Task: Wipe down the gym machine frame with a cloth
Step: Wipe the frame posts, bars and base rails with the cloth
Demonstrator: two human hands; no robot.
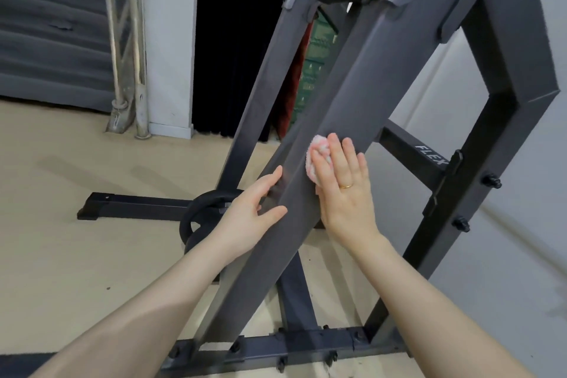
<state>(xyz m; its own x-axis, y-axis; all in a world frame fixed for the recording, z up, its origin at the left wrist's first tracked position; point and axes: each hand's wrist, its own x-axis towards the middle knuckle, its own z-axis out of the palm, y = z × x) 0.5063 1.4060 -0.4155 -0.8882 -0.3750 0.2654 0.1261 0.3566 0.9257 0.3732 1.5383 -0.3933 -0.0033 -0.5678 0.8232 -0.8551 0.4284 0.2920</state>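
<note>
From the head camera, the right hand (343, 190) pressed a pink cloth (317, 159) flat-fingered against the sloping beam (346, 101) of the gym frame, mid-wipe; the left hand (254, 209) steadied the beam's edge, fingers spread. Next, probably, a stroke along the unwiped length

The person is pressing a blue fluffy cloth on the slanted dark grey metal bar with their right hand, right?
Not quite: the head view shows the fluffy cloth is pink, not blue. The right hand does press it on the slanted dark grey metal bar.
</note>
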